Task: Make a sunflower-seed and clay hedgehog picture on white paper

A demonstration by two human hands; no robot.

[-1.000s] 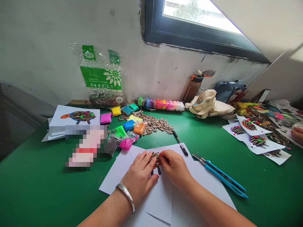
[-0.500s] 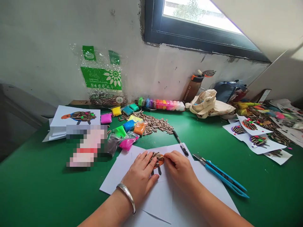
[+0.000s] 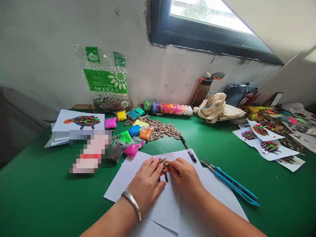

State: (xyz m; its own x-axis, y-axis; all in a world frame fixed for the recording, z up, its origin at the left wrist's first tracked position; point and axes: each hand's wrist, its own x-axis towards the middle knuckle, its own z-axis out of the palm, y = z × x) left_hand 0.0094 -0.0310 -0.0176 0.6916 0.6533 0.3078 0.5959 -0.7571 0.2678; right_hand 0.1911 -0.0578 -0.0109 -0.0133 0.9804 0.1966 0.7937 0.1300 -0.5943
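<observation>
A small figure of striped sunflower seeds [image 3: 162, 164] set in orange clay [image 3: 165, 171], with dark legs [image 3: 166, 177], lies on white paper [image 3: 170, 204]. Across its left side rests my left hand [image 3: 147, 176], fingers stretched out and lying over the seeds, partly hiding them. A silver bangle [image 3: 132, 204] circles that wrist. My right hand [image 3: 186, 176] is closed in a pinch, its fingertips touching the figure's right edge. Whatever sits between those fingertips is hidden.
A pen [image 3: 189, 149] and a blue utility knife [image 3: 232, 184], blade showing, lie to the right. Beyond the paper are loose sunflower seeds [image 3: 164, 129] and coloured clay packets [image 3: 134, 130]. Finished turtle cards [image 3: 270, 148] lie right, another card [image 3: 82, 122] left. A bottle [image 3: 202, 90] stands behind.
My right hand has shifted slightly left, bringing its pinched fingertips further over the figure's right edge. The left hand stays in place.
</observation>
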